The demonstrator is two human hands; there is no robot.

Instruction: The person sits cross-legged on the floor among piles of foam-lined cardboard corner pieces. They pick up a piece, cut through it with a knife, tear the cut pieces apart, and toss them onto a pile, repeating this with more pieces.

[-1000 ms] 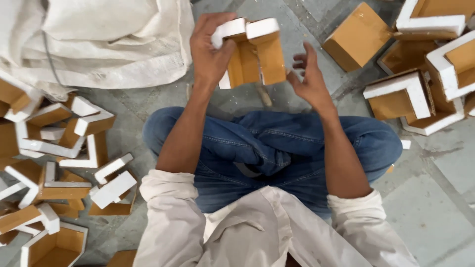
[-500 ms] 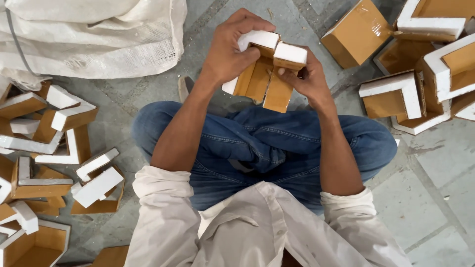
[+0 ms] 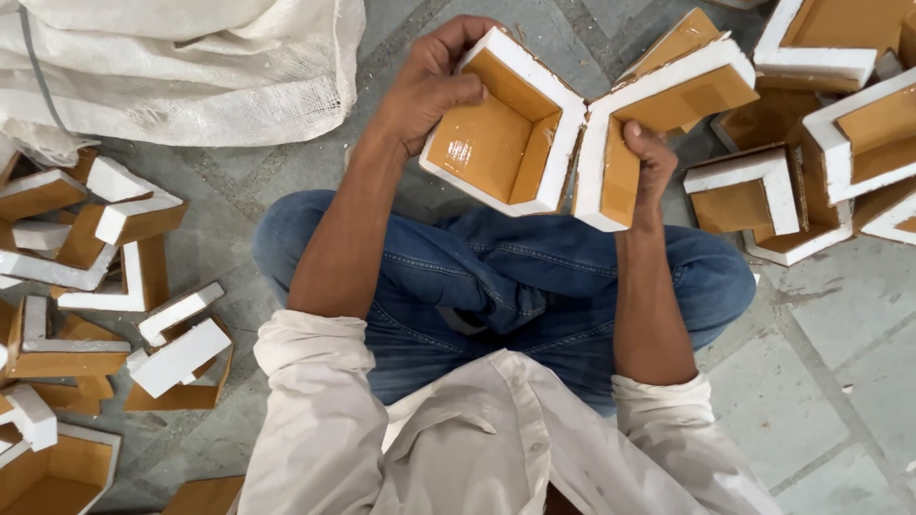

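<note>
I sit cross-legged on a stone floor in blue jeans and a white shirt. My left hand point(image 3: 429, 81) grips one corner-shaped piece point(image 3: 501, 129) of white foam lined with tan cardboard, its hollow side facing me. My right hand point(image 3: 647, 162) holds a second, similar corner piece point(image 3: 658, 114), thumb pressed inside its tan face. The two pieces touch edge to edge above my knees, their white rims side by side.
A heap of similar foam-and-cardboard corner pieces point(image 3: 105, 277) lies on the floor at my left. More of them are stacked at the upper right point(image 3: 821, 133). A large white woven sack point(image 3: 181, 67) lies at the upper left. Grey floor tiles point(image 3: 840, 381) lie at the right.
The pieces were held closed together as one small block; now they are turned and spread apart, hollow sides facing me, closer to the camera.
</note>
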